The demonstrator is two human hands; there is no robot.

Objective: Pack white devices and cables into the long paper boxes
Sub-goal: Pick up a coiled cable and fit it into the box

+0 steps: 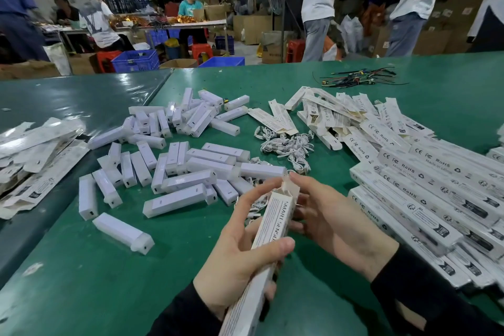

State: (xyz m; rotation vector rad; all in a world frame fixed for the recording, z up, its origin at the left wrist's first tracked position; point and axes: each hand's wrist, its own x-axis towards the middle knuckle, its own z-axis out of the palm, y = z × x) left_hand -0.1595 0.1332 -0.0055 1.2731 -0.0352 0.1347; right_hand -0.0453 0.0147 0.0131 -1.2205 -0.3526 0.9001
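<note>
**Head view: box in hand, stock on table**

Your left hand [240, 248] grasps one long paper box [272, 229] above the green table [272, 90]. Your right hand [335, 215] pinches its open end flap (index fingertip on top). Loose white devices [191, 169] lie left, coiled white cables [289, 147] centre, stacked boxes [425, 185] right.

box [272, 229] bottom cut off by lower edge, its contents hidden, background workers [98, 22] blurred
</note>
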